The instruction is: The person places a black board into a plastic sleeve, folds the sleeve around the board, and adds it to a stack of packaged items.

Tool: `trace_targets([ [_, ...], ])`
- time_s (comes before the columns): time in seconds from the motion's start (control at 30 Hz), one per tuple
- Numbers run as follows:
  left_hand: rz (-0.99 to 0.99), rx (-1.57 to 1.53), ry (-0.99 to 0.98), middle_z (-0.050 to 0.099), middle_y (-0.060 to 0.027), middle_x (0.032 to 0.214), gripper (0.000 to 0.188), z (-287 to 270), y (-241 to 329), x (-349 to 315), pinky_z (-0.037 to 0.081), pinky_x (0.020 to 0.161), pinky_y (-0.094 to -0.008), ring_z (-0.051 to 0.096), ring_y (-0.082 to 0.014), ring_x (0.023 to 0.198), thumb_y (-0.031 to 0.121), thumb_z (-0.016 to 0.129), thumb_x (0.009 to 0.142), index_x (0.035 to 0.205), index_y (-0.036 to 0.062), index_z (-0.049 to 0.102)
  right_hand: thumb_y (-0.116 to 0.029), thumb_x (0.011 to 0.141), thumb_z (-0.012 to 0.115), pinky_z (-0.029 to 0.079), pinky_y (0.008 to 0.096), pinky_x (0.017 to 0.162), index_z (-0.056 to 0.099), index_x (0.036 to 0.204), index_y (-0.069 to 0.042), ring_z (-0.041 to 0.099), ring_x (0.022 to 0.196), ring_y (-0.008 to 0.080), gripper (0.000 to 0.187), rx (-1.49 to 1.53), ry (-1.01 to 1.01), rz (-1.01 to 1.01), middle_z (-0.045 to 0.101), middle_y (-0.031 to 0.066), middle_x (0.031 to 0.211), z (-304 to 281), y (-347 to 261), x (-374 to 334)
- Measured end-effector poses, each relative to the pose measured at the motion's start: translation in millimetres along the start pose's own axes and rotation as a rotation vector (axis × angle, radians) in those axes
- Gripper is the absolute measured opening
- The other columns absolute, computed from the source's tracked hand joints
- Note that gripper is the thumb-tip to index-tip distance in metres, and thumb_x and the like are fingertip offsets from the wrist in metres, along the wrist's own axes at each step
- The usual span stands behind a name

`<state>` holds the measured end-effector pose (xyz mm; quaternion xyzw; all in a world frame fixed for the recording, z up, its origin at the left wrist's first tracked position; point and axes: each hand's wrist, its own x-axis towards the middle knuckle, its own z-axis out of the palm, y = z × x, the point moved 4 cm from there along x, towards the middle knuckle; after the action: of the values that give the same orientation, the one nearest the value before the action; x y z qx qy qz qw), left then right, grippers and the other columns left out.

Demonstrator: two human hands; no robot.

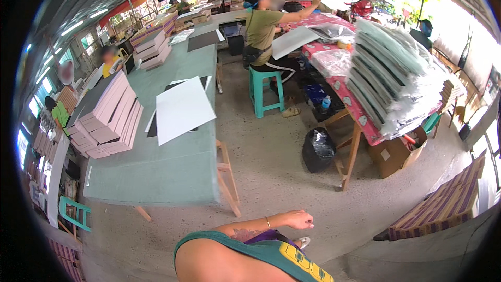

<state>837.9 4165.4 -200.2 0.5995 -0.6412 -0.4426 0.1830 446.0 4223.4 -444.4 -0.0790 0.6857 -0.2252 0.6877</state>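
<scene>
My left hand point(299, 219) is held in front of my body, over the concrete floor, with its fingers curled in and nothing visible in them. A thin bracelet circles that wrist. The hand touches no table; closest to it is the near right corner of a long green-topped table point(167, 180). White sheets point(186, 108) lie on that table, overlapping a dark sheet point(152, 129). My right hand does not show.
Stacked pinkish boxes point(108, 117) stand on the green table's left. A person point(261, 31) sits on a teal stool point(266, 91), handling boards. Wrapped packs point(389, 75) are piled on a red patterned table point(369, 131). A black bag point(319, 150) and a carton point(396, 154) sit on the floor.
</scene>
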Motion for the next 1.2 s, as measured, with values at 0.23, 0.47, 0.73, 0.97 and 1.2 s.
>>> trace_targets([
  [0.23,0.191,-0.062,-0.047,0.066,-0.0173,0.088,0.032,-6,103,193,0.048,0.075,-0.0418,0.063,-0.0334,0.085,0.031,0.054,0.090,0.099,0.0013,0.062,-0.045,0.090,0.046,0.036,0.0449,0.094,0.048,0.126,-0.015,0.046,0.117,0.0246,0.047,0.168,-0.335,-0.147,0.048,0.0081,0.128,-97,-241,212],
  [0.47,0.208,-0.021,-0.124,0.064,-0.0183,0.094,0.033,-19,155,385,0.049,0.073,-0.0411,0.063,-0.0333,0.084,0.031,0.053,0.091,0.101,0.0004,0.061,-0.038,0.088,0.052,0.037,0.0446,0.095,0.049,0.129,-0.013,0.048,0.115,0.0246,0.049,0.062,-0.103,-0.328,0.052,0.0081,0.122,13,-472,185],
  [0.73,0.275,0.021,-0.224,0.063,-0.0182,0.102,0.035,-51,278,579,0.047,0.082,-0.0396,0.060,-0.0322,0.095,0.033,0.053,0.092,0.107,0.0028,0.060,-0.033,0.088,0.050,0.040,0.0440,0.093,0.048,0.128,-0.006,0.050,0.112,0.0260,0.048,0.172,0.055,-0.137,0.051,0.0109,0.127,-11,-574,217],
  [0.97,0.332,0.057,-0.417,0.063,-0.0187,0.105,0.037,-24,375,768,0.047,0.084,-0.0387,0.060,-0.0328,0.097,0.033,0.053,0.092,0.110,0.0020,0.059,-0.027,0.085,0.057,0.046,0.0373,0.069,0.059,0.103,-0.008,0.058,0.080,0.0206,0.025,0.387,0.110,0.034,0.059,0.0058,0.090,-125,-644,412],
  [1.2,0.353,-0.004,-0.289,0.063,-0.0186,0.104,0.036,-8,451,948,0.047,0.083,-0.0384,0.060,-0.0330,0.096,0.032,0.053,0.092,0.110,0.0022,0.060,-0.026,0.087,0.054,0.046,0.0399,0.073,0.059,0.107,-0.010,0.057,0.085,0.0208,0.026,0.070,0.062,-0.107,0.059,0.0057,0.093,-78,-963,412],
])
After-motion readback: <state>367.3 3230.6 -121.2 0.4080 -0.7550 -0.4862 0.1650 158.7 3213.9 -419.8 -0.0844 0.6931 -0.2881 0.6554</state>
